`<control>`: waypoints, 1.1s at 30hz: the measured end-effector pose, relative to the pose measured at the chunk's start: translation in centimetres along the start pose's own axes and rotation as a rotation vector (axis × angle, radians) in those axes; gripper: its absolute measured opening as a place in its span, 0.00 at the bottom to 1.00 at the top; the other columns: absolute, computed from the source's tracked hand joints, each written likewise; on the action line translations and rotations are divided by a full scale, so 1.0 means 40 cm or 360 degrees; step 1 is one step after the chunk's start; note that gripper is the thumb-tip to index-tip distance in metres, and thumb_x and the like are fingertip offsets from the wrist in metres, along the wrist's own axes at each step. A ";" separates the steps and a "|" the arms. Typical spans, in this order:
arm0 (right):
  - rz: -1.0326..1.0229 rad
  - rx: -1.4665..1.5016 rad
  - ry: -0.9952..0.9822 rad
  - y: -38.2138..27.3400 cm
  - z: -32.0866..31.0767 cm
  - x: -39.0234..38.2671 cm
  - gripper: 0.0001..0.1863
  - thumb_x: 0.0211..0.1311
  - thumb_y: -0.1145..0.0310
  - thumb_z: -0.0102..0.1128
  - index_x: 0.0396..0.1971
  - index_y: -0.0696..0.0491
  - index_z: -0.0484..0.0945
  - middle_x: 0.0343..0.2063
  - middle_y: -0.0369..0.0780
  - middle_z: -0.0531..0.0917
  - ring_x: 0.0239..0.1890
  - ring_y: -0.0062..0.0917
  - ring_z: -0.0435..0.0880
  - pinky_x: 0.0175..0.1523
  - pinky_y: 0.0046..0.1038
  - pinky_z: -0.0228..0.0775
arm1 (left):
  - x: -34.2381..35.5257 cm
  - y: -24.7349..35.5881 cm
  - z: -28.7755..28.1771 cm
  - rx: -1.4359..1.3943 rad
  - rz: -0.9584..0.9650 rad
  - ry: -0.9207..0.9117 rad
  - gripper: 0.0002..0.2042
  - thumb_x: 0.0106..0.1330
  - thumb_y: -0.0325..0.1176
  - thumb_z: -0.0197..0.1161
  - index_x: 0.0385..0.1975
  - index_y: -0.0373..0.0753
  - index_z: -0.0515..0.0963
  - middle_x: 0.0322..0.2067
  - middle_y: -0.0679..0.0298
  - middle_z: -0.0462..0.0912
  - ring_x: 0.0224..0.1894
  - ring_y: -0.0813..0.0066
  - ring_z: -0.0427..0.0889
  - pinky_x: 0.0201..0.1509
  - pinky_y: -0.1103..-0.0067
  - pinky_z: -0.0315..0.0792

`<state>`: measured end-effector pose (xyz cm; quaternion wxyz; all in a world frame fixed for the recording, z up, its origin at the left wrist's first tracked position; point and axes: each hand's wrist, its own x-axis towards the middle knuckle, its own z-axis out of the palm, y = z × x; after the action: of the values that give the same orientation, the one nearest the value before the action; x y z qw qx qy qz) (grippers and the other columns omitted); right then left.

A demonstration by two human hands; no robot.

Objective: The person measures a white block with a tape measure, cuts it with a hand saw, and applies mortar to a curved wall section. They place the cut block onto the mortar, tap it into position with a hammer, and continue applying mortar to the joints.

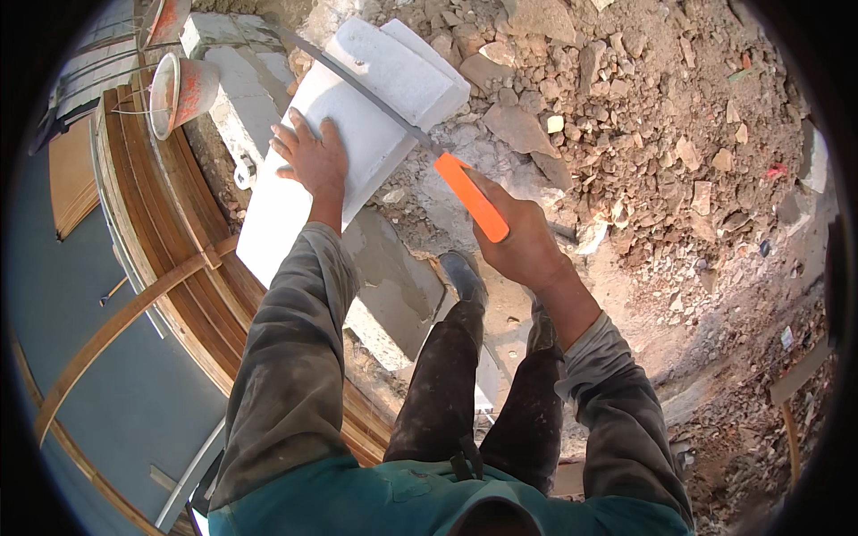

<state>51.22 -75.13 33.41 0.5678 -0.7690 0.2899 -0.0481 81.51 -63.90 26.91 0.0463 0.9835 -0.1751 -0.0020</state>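
My right hand (527,234) is wrapped round the orange handle of a hand saw (371,96). The saw's long, narrow dark blade runs up and to the left across a white building block (366,147). On the near part of that block my left hand (313,159) lies flat with its fingers spread. The blade crosses the block beyond my left hand, and a second white block edge shows past it. How deep the blade sits in the block cannot be made out.
Left of the block are stacked wooden boards (170,192) and a bucket with orange-red markings (189,92). Grey mortared blocks (389,277) form a low wall beside my boots (463,275). Broken rubble (643,152) covers the ground on the right. A wooden strip (134,308) crosses the lower left.
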 end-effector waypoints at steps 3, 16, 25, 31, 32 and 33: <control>0.0144 0.0020 -0.0059 0.036 0.044 -0.091 0.30 0.55 0.72 0.60 0.61 0.55 0.67 0.31 0.52 0.83 0.33 0.50 0.82 0.39 0.44 0.75 | -0.026 -0.035 0.002 -0.0069 0.0058 0.0034 0.35 0.65 0.54 0.49 0.71 0.46 0.56 0.72 0.45 0.45 0.75 0.46 0.40 0.68 0.37 0.33; 0.0113 0.0027 -0.0067 0.000 -0.059 -0.258 0.34 0.55 0.81 0.57 0.65 0.54 0.64 0.46 0.50 0.82 0.40 0.46 0.85 0.45 0.37 0.79 | -0.021 -0.079 -0.014 0.0037 -0.0039 0.0041 0.35 0.66 0.53 0.49 0.72 0.48 0.54 0.73 0.49 0.44 0.75 0.47 0.40 0.69 0.39 0.35; 0.0303 -0.0082 -0.0211 -0.045 0.011 -0.064 0.34 0.53 0.77 0.58 0.64 0.54 0.64 0.38 0.53 0.83 0.39 0.50 0.83 0.45 0.41 0.77 | -0.030 -0.051 0.007 -0.0010 0.0031 0.0028 0.34 0.66 0.52 0.48 0.72 0.48 0.54 0.73 0.50 0.45 0.75 0.47 0.40 0.69 0.40 0.35; 0.0231 -0.0049 -0.0243 -0.058 -0.021 0.004 0.32 0.54 0.75 0.56 0.63 0.53 0.66 0.33 0.53 0.83 0.34 0.49 0.83 0.38 0.43 0.77 | -0.018 -0.042 -0.024 0.0032 0.0075 0.0060 0.35 0.66 0.52 0.48 0.72 0.46 0.54 0.73 0.49 0.45 0.75 0.45 0.39 0.68 0.38 0.35; -0.0001 -0.0121 -0.0065 -0.024 -0.005 0.076 0.32 0.53 0.75 0.57 0.62 0.55 0.66 0.30 0.54 0.83 0.34 0.51 0.82 0.37 0.44 0.76 | -0.010 0.002 -0.003 0.0016 0.0062 -0.0021 0.34 0.66 0.52 0.48 0.71 0.46 0.54 0.73 0.49 0.45 0.75 0.44 0.39 0.68 0.38 0.35; -0.0052 -0.0101 0.0010 0.011 0.007 0.090 0.32 0.53 0.75 0.57 0.62 0.54 0.66 0.31 0.54 0.83 0.33 0.50 0.82 0.38 0.43 0.77 | -0.003 0.017 0.000 0.0046 0.0018 -0.0079 0.34 0.66 0.52 0.48 0.71 0.45 0.55 0.73 0.49 0.45 0.75 0.44 0.39 0.68 0.37 0.36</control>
<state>54.14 -76.79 31.99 0.5413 -0.7910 0.2805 -0.0508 81.18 -64.50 26.95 0.0278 0.9826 -0.1819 -0.0236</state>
